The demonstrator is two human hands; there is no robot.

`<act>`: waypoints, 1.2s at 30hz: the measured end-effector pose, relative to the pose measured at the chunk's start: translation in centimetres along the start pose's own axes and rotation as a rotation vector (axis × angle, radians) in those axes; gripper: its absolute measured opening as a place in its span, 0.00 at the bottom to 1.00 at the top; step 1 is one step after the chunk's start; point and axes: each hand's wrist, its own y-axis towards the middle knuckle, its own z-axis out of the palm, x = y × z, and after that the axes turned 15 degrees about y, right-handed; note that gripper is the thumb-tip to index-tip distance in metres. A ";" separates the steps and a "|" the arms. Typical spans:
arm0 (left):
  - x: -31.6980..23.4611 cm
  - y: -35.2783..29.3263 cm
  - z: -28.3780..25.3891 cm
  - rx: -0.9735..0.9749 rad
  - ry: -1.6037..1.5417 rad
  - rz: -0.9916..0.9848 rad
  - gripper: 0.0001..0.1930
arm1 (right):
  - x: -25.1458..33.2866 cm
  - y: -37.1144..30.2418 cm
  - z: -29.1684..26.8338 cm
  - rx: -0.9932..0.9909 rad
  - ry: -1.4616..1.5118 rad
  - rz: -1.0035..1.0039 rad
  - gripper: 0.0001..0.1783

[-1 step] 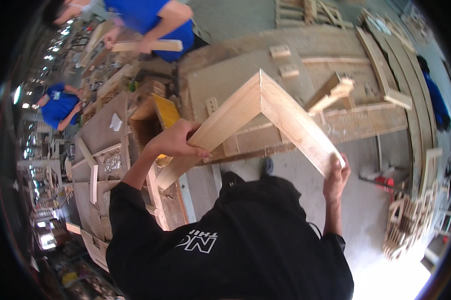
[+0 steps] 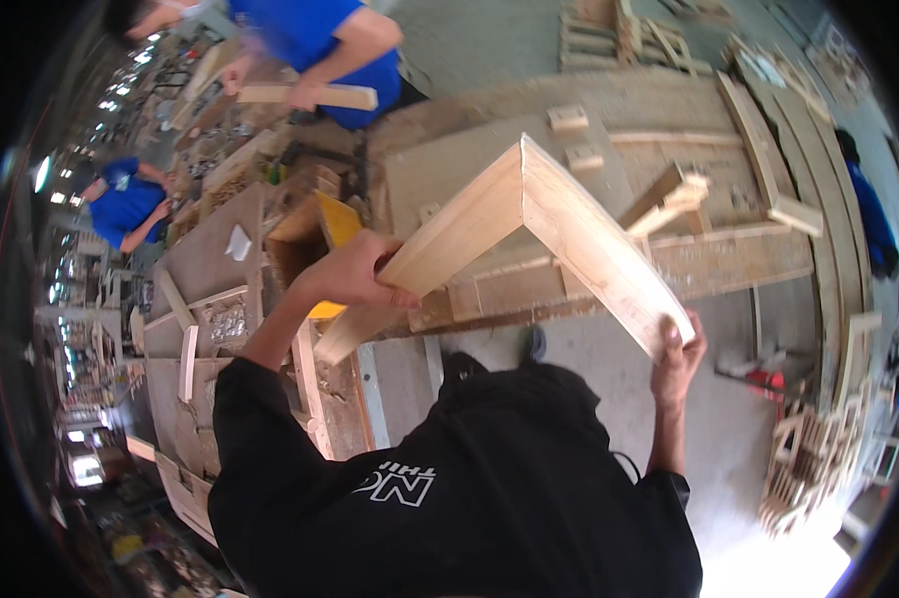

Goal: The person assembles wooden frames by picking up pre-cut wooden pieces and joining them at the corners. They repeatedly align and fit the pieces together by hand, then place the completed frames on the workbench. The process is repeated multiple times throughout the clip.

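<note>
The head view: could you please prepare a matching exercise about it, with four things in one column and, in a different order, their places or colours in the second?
Things:
1. Left hand
2. Wearer's top
3. Right hand
4. Nearer co-worker's shirt

Places or colours:
A. at the lower end of the right board
B. blue
C. gripping the left board partway along
D. black

Right pairs: 1-C, 2-D, 3-A, 4-B
</note>
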 end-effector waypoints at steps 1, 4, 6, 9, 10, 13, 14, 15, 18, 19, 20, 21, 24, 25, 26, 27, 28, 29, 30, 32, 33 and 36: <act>-0.3 0.1 -1.6 -0.087 0.085 0.026 0.30 | 0.9 1.4 -0.2 0.118 -0.053 -0.044 0.27; -2.4 -0.1 -5.7 -0.347 0.317 0.089 0.28 | 4.3 5.3 1.7 0.241 -0.115 -0.379 0.30; -3.5 0.5 -7.1 -0.605 0.437 0.220 0.25 | 6.6 8.1 1.5 0.295 -0.135 -0.523 0.33; -4.1 2.0 -9.5 -0.907 0.655 0.438 0.19 | 10.4 10.4 1.5 0.528 -0.211 -0.700 0.33; -3.8 2.5 -10.6 -1.036 0.866 0.530 0.17 | 11.8 10.7 2.3 0.569 -0.351 -0.752 0.33; -3.9 4.1 -12.9 -1.295 1.164 0.778 0.14 | 15.6 9.5 4.6 0.601 -0.818 -0.903 0.37; -4.3 4.3 -13.8 -1.378 1.301 0.854 0.14 | 16.3 8.7 5.6 0.575 -0.987 -0.948 0.38; -4.7 4.4 -14.5 -1.459 1.441 0.930 0.14 | 16.6 8.1 6.3 0.544 -1.156 -0.990 0.40; -7.1 5.6 -14.7 -1.515 1.443 1.058 0.11 | 15.8 6.6 6.2 0.502 -1.361 -0.944 0.44; -8.5 5.3 -14.6 -1.515 1.422 1.081 0.08 | 15.8 6.2 6.2 0.496 -1.412 -0.927 0.46; -9.0 5.1 -14.7 -1.502 1.457 1.078 0.06 | 15.9 5.8 6.2 0.502 -1.400 -0.934 0.42; -9.3 5.4 -14.7 -1.525 1.452 1.105 0.06 | 15.9 5.6 6.2 0.500 -1.394 -0.958 0.40; -10.8 6.9 -15.2 -1.600 1.466 1.214 0.05 | 15.4 5.3 6.0 0.472 -1.375 -1.056 0.42; -11.3 7.5 -15.2 -1.604 1.471 1.216 0.06 | 15.4 5.2 6.3 0.483 -1.371 -1.075 0.42; -11.8 7.8 -15.0 -1.609 1.477 1.219 0.06 | 15.4 5.0 6.6 0.497 -1.374 -1.094 0.43; -12.3 8.3 -14.9 -1.613 1.483 1.221 0.06 | 15.3 4.9 7.0 0.511 -1.375 -1.112 0.44; -12.5 8.8 -14.9 -1.639 1.471 1.258 0.06 | 15.1 4.8 7.2 0.530 -1.363 -1.080 0.46; -12.8 9.5 -14.8 -1.647 1.445 1.281 0.06 | 15.2 4.8 7.6 0.548 -1.304 -1.080 0.45; -13.1 10.3 -14.8 -1.653 1.419 1.303 0.07 | 15.1 4.8 7.1 0.522 -1.278 -1.073 0.46; -14.6 12.1 -15.0 -1.746 1.221 1.394 0.07 | 14.6 5.2 6.3 0.470 -1.226 -1.057 0.47; -15.0 12.8 -14.5 -1.731 1.101 1.257 0.08 | 14.3 5.4 6.0 0.445 -1.203 -1.040 0.47; -15.5 15.6 -10.5 -1.525 0.823 0.789 0.26 | 13.7 6.9 3.5 0.297 -1.210 -0.994 0.48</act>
